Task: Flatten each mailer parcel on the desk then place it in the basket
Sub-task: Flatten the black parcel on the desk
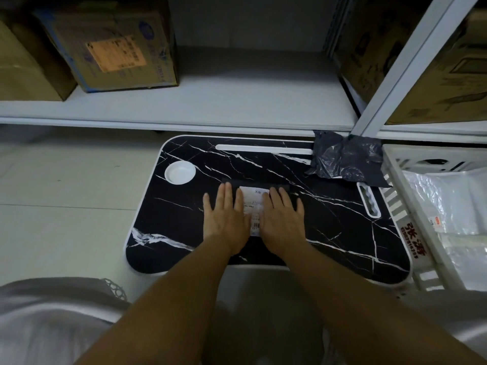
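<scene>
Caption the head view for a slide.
Both hands, left and right, press a black mailer flat on the marble-pattern desk, white basket alongside.

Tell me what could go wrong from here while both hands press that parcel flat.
The left hand and right hand cover most of the black parcel and part of its label, so creases may go unseen. The other parcel overhangs the desk at its far right corner and could slip off. The basket already holds clear bags, so room may be tight.
</scene>
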`<action>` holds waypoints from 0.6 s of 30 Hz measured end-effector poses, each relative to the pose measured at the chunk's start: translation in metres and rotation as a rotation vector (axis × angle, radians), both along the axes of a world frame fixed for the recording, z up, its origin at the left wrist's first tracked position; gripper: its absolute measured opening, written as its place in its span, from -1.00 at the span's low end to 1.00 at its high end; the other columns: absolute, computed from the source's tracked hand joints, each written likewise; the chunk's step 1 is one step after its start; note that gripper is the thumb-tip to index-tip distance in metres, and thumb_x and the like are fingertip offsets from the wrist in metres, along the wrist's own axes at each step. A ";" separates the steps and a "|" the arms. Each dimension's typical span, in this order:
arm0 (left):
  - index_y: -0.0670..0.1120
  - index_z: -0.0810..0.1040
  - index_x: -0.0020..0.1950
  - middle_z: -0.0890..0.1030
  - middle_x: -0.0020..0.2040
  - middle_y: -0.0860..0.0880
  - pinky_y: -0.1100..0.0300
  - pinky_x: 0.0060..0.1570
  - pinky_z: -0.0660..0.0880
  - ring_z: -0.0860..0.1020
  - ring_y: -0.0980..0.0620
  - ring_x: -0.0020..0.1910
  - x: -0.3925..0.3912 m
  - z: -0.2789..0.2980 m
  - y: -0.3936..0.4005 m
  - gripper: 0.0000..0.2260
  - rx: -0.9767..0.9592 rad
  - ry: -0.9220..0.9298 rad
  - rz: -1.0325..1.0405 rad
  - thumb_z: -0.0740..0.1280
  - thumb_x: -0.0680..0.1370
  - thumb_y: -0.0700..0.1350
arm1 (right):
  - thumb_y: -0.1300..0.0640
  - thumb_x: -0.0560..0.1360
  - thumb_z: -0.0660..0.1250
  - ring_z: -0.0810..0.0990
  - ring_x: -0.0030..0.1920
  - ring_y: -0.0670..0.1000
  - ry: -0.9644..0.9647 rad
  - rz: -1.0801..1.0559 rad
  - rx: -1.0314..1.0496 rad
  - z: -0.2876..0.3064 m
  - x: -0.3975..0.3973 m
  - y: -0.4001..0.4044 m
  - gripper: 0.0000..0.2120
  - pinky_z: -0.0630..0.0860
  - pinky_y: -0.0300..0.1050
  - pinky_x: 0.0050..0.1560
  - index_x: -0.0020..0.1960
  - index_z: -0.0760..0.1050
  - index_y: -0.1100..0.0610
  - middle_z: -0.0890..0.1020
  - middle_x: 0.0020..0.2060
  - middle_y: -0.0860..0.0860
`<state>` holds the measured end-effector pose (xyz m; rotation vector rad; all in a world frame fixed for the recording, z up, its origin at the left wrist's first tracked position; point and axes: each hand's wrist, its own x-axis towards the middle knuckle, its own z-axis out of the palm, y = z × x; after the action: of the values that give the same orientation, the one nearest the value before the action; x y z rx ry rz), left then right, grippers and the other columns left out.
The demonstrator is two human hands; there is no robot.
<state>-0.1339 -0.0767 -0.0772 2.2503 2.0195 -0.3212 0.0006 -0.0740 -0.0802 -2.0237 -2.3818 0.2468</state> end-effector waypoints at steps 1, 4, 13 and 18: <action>-0.10 -0.22 0.56 -0.23 0.56 -0.15 -0.19 0.48 -0.17 -0.26 -0.10 0.53 0.000 -0.002 -0.008 -0.44 0.027 -0.024 -0.046 -0.17 0.65 0.13 | -0.03 0.62 0.06 -0.06 0.55 0.05 0.005 -0.003 -0.012 -0.003 -0.004 -0.010 -0.46 -0.06 0.26 0.48 0.55 0.05 0.08 0.05 0.55 0.04; -0.12 -0.22 0.56 -0.24 0.56 -0.12 -0.10 0.51 -0.15 -0.27 -0.06 0.53 0.000 -0.010 -0.033 -0.47 0.038 -0.056 -0.149 -0.19 0.65 0.08 | -0.02 0.62 0.02 0.05 0.55 0.07 -0.010 -0.003 0.033 -0.017 -0.016 -0.038 -0.49 0.07 0.24 0.45 0.54 0.15 0.10 0.15 0.54 0.07; 0.01 -0.26 0.55 -0.36 0.51 0.00 0.03 0.52 -0.17 -0.34 0.02 0.51 -0.013 -0.029 -0.085 -0.30 -0.038 -0.197 -0.239 -0.48 0.42 0.17 | -0.11 0.52 0.01 0.47 0.35 0.09 0.008 0.037 -0.019 -0.030 -0.010 -0.085 -0.43 0.31 0.08 0.29 0.36 0.46 0.19 0.49 0.35 0.12; 0.02 -0.15 0.57 -0.26 0.54 0.02 0.04 0.53 -0.12 -0.25 0.01 0.53 -0.011 -0.027 -0.081 -0.42 -0.042 -0.225 -0.226 -0.26 0.57 0.16 | -0.10 0.49 0.05 0.54 0.28 0.09 -0.034 0.086 -0.048 -0.025 -0.002 -0.080 -0.46 0.47 0.05 0.21 0.30 0.53 0.16 0.55 0.29 0.10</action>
<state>-0.1453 -0.1579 -0.1045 2.3710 1.6397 -0.1190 -0.0010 -0.1540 -0.1049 -1.9634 -2.5102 0.2746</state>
